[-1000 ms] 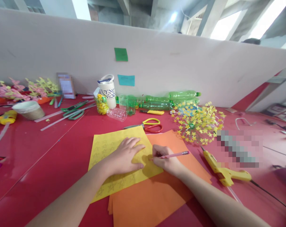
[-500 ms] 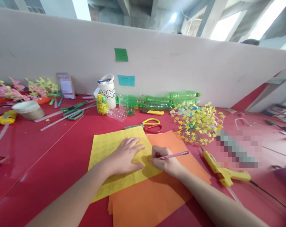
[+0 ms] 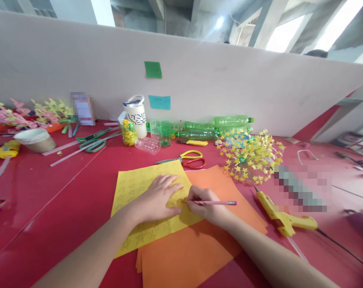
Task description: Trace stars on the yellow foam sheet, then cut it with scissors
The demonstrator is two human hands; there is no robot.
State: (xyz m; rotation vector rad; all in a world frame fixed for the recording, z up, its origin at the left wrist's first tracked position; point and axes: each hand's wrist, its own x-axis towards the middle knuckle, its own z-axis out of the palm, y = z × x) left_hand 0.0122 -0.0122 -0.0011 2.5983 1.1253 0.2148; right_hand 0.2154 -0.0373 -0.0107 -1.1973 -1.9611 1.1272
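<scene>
A yellow sheet of paper point(image 3: 130, 184) with rows of pencilled stars lies on a stack of orange paper point(image 3: 193, 256). My left hand point(image 3: 159, 200) rests flat on the yellow sheet, fingers spread. In my right hand point(image 3: 207, 206) is a pink pencil point(image 3: 219, 203), gripped near its point, which meets the sheet just right of my left thumb. The eraser end points to the right. Beyond the paper's far edge lie scissors point(image 3: 193, 160) with one yellow and one red handle.
Right of the paper is a yellow glue gun point(image 3: 285, 220) with a cord. Behind it stands a bunch of yellow paper stars point(image 3: 250, 160). Green plastic bottles point(image 3: 199, 132), a yellow cutter point(image 3: 196, 143) and a white tumbler point(image 3: 136, 116) line the wall. Green scissors point(image 3: 93, 144) lie left.
My right hand and the pencil tip have shifted slightly left, towards my left thumb. The pencil's eraser end has dropped, so it lies closer to level. My left hand has stayed in place.
</scene>
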